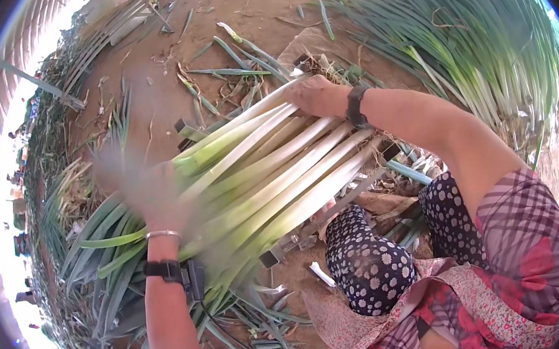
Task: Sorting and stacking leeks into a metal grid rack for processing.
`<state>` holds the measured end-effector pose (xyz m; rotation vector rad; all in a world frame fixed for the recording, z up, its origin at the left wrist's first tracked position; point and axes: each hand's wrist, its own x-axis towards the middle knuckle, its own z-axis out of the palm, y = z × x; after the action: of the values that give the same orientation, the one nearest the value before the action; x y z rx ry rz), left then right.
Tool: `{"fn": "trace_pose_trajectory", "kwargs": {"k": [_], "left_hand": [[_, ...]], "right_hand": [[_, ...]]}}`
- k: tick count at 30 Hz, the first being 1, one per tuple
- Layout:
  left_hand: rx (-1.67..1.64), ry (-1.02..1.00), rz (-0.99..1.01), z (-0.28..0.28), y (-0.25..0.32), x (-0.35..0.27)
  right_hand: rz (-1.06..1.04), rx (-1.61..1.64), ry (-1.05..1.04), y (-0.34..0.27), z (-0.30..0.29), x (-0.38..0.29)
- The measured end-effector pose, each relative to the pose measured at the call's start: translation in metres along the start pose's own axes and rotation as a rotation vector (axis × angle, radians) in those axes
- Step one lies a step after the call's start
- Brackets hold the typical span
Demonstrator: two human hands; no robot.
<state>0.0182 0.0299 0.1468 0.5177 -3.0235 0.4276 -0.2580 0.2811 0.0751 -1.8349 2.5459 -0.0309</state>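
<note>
A row of long-stemmed green onions point(279, 169), looking like large scallions or leeks, lies across a low metal stand point(272, 256) before me. Their white shanks and roots point to the upper right, their leaves point(112, 271) to the lower left. My right hand point(315, 96) grips the white shank of the farthest stalk, close to its roots point(332, 71). Over the green part of the bundle is my left hand point(147, 187), strongly blurred by motion. Whether its fingers hold anything is not clear.
A large heap of onions point(468, 40) stands at the upper right. Loose leaves point(248, 59) and trimmings point(270, 337) litter the dirt floor point(252, 0). Piled plant waste point(54, 145) lines the left side. My knees point(369, 267) are close to the stand.
</note>
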Motion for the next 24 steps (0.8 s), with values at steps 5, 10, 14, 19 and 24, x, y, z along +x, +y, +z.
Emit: {"fn": "trace_pose_trajectory", "kwargs": {"k": [5, 10, 14, 19, 24], "left_hand": [[0.037, -0.130, 0.069, -0.008, -0.013, 0.022], [0.034, -0.024, 0.014, 0.019, 0.009, 0.010], [0.009, -0.002, -0.012, 0.009, 0.027, 0.003], [0.067, -0.090, 0.002, 0.007, 0.041, 0.002], [0.077, -0.071, -0.057, 0.016, 0.035, 0.018]], "right_hand": [[0.093, 0.027, 0.020, 0.008, -0.012, -0.005], [0.131, -0.063, -0.088, 0.009, -0.009, -0.008], [0.001, 0.015, -0.136, 0.002, -0.028, -0.024], [-0.017, 0.142, 0.100, -0.032, -0.021, -0.010], [0.080, 0.076, -0.111, -0.046, -0.008, 0.025]]}}
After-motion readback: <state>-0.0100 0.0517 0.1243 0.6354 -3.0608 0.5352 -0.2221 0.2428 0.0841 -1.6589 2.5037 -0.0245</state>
